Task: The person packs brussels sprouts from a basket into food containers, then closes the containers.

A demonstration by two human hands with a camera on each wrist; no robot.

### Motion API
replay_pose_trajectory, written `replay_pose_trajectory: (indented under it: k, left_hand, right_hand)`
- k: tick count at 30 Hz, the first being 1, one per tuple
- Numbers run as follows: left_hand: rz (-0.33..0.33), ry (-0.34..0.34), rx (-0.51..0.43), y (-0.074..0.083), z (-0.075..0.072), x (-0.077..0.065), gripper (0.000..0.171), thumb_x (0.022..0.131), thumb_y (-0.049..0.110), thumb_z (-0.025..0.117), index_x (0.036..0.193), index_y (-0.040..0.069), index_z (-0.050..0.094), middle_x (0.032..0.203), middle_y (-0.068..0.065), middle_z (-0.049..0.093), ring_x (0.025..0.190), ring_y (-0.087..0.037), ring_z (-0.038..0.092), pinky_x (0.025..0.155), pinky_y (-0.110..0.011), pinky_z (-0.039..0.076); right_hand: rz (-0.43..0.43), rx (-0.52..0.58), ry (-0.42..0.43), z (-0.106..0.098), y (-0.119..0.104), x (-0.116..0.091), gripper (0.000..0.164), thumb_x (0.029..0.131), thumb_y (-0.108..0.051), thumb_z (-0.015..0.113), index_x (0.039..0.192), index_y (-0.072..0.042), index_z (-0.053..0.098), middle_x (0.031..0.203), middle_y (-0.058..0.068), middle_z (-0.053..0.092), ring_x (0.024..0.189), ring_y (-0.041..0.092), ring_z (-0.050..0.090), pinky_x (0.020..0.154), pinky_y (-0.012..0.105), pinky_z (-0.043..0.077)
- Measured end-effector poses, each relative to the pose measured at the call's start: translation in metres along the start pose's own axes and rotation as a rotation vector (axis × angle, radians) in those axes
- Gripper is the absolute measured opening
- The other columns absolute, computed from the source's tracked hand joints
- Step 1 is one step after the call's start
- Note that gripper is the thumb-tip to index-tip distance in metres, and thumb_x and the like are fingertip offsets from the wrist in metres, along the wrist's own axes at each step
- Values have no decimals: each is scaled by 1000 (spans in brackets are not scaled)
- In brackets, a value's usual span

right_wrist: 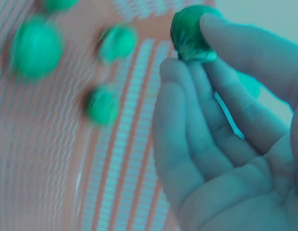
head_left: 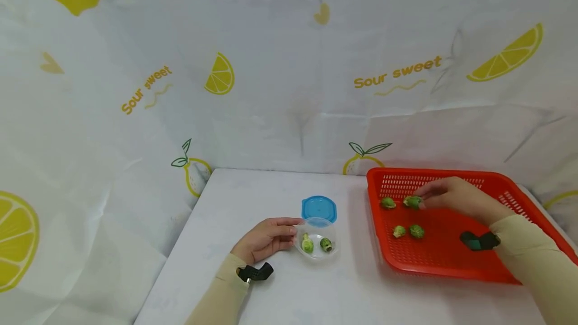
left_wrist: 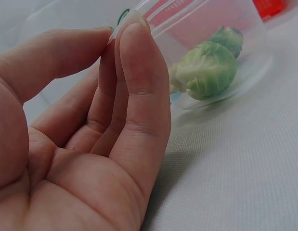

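Observation:
My left hand [head_left: 270, 238] pinches the rim of a clear plastic container [head_left: 314, 256] between thumb and fingertips. Two Brussels sprouts lie inside the container: a paler one [head_left: 307, 243] on the left and a darker one [head_left: 326, 245] on the right. Over the red basket [head_left: 451, 250], my right hand [head_left: 451, 199] holds a Brussels sprout [right_wrist: 192, 33] between its thumb and fingertips, with the palm showing in the right wrist view. Other sprouts rest on the basket floor, among them a sprout [head_left: 388, 203] near the left wall and a sprout [head_left: 417, 231] closer to me.
A blue lid [head_left: 319, 208] lies flat on the white table [head_left: 253, 194], just behind the container. The perforated basket walls rise around the right hand's area. A white cloth [head_left: 280, 114] printed with lemons hangs behind the table.

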State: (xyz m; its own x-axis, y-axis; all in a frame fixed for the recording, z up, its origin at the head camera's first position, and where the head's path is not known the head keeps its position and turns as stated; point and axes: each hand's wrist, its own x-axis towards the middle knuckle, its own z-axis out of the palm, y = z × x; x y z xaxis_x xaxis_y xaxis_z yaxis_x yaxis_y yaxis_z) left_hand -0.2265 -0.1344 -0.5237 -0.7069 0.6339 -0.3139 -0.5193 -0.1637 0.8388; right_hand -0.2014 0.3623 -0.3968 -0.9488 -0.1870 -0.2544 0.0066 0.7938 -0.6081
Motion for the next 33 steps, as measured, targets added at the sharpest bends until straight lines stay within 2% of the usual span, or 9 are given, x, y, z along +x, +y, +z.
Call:
replay_pose_trajectory:
  k: [4,9,11,17,24,29,33]
  left_hand:
    - [3,-5,8,0,0,0,50,104,6,70,153,3,59,118,-5,71,90,-9,72,87,-21,64]
    - [-2,3,16,0,0,1,51,103,8,72,152,4,61,117,-5,71,90,-9,72,87,-22,64]
    - [-2,6,14,-1,-1,2,50,103,8,72,152,4,61,119,-5,71,90,-8,72,88,-22,64]
    - [-4,0,1,-1,-3,2,50,104,7,71,152,4,61,123,-7,71,90,-9,72,88,-22,64]
    - [5,-3,3,0,-4,2,52,101,8,74,152,4,61,126,-8,72,90,-9,73,87,-22,64]
    - [5,3,2,0,-3,1,51,102,7,73,151,4,61,127,-8,72,90,-9,72,86,-22,64]
    - [-2,2,6,0,-3,2,50,103,6,71,152,3,60,121,-6,73,89,-8,73,85,-22,64]
  right_hand:
    - [-11,35,22,10,-30,-8,43,100,-36,78,136,-11,75,129,7,76,117,24,67,97,51,62]
    - [-16,75,31,30,-66,-12,40,97,-39,82,130,-16,78,124,1,78,115,22,67,93,36,59]
    - [-31,91,29,38,-79,-12,37,96,-37,83,127,-17,80,120,1,79,112,21,67,91,34,58]
    - [-27,141,20,56,-110,-11,32,97,-32,83,124,-17,80,114,0,79,106,21,69,87,33,60]
    - [-58,227,23,75,-142,-10,34,96,-29,84,126,-13,79,110,2,80,99,17,74,92,37,64]
    - [-94,241,70,106,-163,-13,30,96,-25,84,122,-11,79,105,1,79,96,16,72,87,37,65]
    - [-68,297,80,135,-172,-13,27,95,-21,85,120,-12,80,104,0,79,94,17,70,85,36,66]
